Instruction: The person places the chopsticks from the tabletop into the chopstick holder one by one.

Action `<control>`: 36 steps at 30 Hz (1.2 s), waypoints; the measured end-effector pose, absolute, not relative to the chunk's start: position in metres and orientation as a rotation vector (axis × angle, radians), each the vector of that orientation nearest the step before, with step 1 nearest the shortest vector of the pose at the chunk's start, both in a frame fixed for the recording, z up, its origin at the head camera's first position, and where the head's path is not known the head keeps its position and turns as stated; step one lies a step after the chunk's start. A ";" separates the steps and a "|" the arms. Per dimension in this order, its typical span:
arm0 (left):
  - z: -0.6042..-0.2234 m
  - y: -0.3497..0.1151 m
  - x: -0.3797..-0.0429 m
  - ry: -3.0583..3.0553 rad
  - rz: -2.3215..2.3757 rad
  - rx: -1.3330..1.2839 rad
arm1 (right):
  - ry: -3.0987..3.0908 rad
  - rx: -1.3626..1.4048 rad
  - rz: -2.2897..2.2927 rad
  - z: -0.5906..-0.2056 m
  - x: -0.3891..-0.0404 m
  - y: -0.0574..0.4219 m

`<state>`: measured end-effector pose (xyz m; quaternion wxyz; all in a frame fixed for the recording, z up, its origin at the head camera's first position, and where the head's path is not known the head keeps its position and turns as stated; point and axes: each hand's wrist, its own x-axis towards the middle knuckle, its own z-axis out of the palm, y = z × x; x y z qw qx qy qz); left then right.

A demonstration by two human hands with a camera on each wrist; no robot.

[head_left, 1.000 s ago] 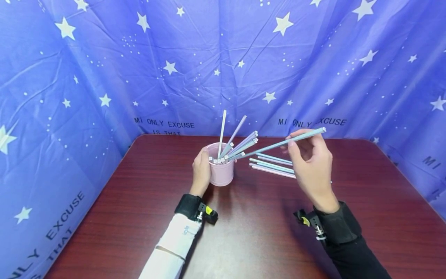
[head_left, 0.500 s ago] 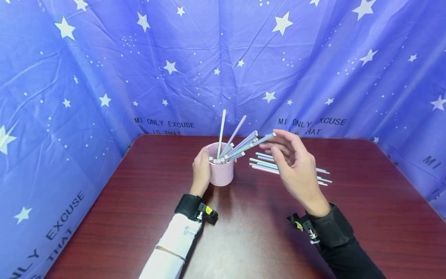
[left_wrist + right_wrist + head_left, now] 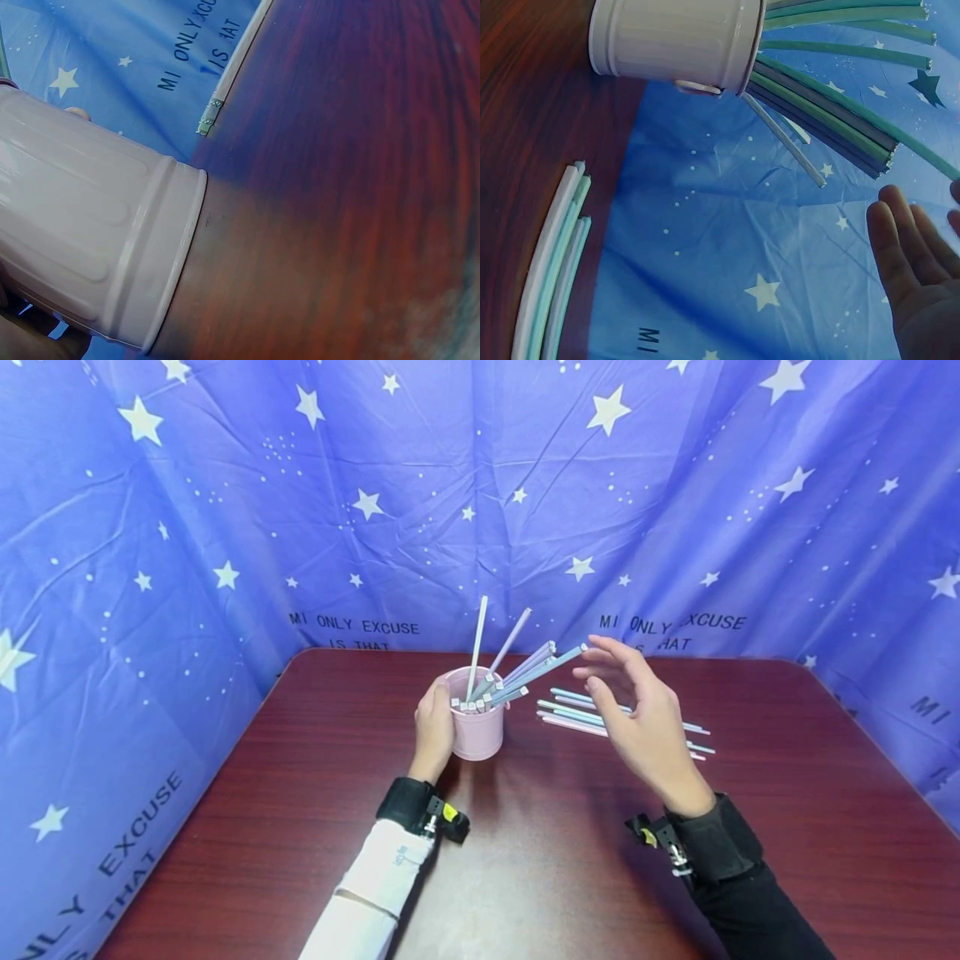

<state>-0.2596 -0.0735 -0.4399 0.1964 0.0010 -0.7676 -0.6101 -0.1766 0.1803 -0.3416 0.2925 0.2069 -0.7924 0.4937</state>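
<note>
A small pink bucket (image 3: 477,735) stands upright on the table. My left hand (image 3: 432,732) grips its left side, fingers hidden behind it; part of that hand (image 3: 37,337) shows in the left wrist view. Several thin pastel sticks (image 3: 517,675) lean out over the rim, mostly to the right. One blue stick (image 3: 558,662) reaches out farthest. At its outer end is my right hand (image 3: 641,722), index fingertip at or very near the tip, the fingers spread and not wrapped round it. The right wrist view shows the stick's end (image 3: 937,161) by those fingers.
Several more sticks (image 3: 573,718) lie side by side on the red-brown table (image 3: 525,877), right of the bucket and partly behind my right hand. A blue star-patterned curtain (image 3: 420,543) hangs along the table's back and sides.
My right hand has moved left, carrying the blue stick into the bucket; its fingers have loosened from round the stick. The left hand and bucket have stayed in place.
</note>
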 end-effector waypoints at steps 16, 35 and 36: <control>-0.440 -0.072 -0.261 -2.172 -1.655 0.033 | -2.241 0.697 0.935 -0.353 -0.180 0.177; -0.441 -0.073 -0.261 -2.183 -1.661 0.034 | -2.883 0.500 0.690 -0.389 -0.209 0.216; -0.441 -0.073 -0.261 -2.182 -1.661 0.035 | -2.911 0.499 0.676 -0.392 -0.211 0.218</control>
